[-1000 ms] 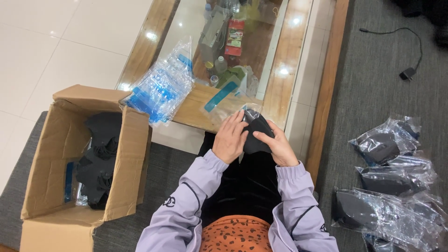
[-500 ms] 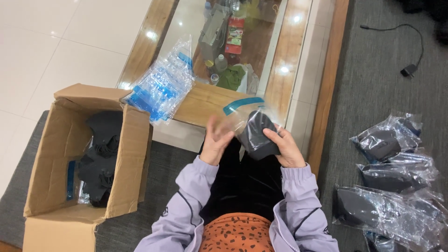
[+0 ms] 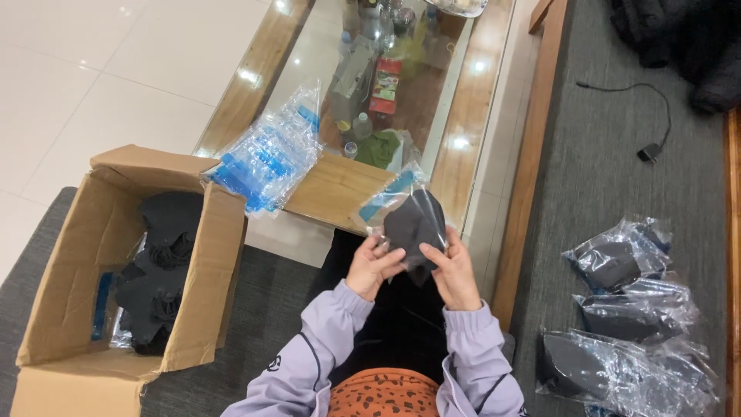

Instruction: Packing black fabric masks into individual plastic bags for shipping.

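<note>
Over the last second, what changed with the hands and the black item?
The clear zip bag left the tabletop and now sheathes the black fabric piece, which both the left hand and right hand keep gripping. The cardboard box, stack of empty bags and packed bags stayed put.

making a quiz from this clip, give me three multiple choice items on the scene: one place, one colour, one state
1. Where is the cardboard box?
A. to the person's left
B. on the table
C. on the sofa

2. What colour is the item in the clear bag?
A. white
B. black
C. red

3. How is the box?
A. taped shut
B. open
C. flattened

Answers: 1 A, it stands on the floor at the left hand side, away from the right hand. 2 B, dark cloth shows through the plastic. 3 B, its flaps stand up.
</note>
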